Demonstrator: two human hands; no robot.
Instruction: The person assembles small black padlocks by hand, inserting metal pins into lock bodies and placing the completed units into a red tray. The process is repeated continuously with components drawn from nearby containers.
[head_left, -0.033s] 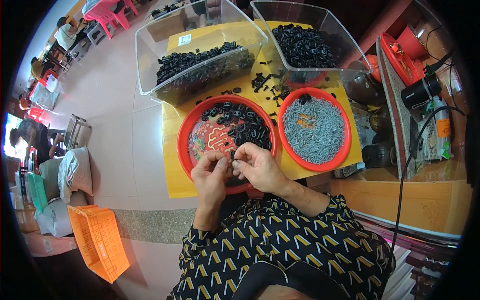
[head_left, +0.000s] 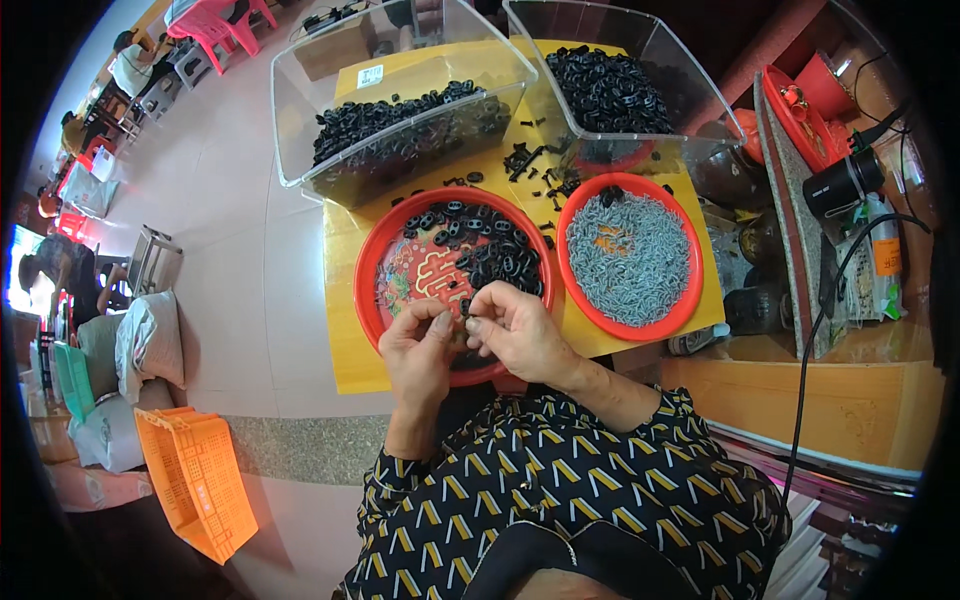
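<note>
My left hand (head_left: 417,350) and my right hand (head_left: 517,335) meet above the near side of a round red tray (head_left: 366,300). Thumbs and forefingers are pinched together on a small black plastic part (head_left: 465,307), mostly covered by the fingertips. Small black oval pieces with holes (head_left: 500,262) are heaped along the tray's right side, a few looser ones toward the back. Right of it, a second red tray (head_left: 695,280) contains a spread of small grey metal screws (head_left: 630,265), with a few black bits at its far edge.
Two clear plastic bins (head_left: 290,185) (head_left: 735,130) with black parts stand behind the trays on a yellow tabletop (head_left: 350,360). Loose black pieces (head_left: 522,162) lie between them. An orange crate (head_left: 205,490) is on the floor at left. A black cable (head_left: 815,330) hangs at right.
</note>
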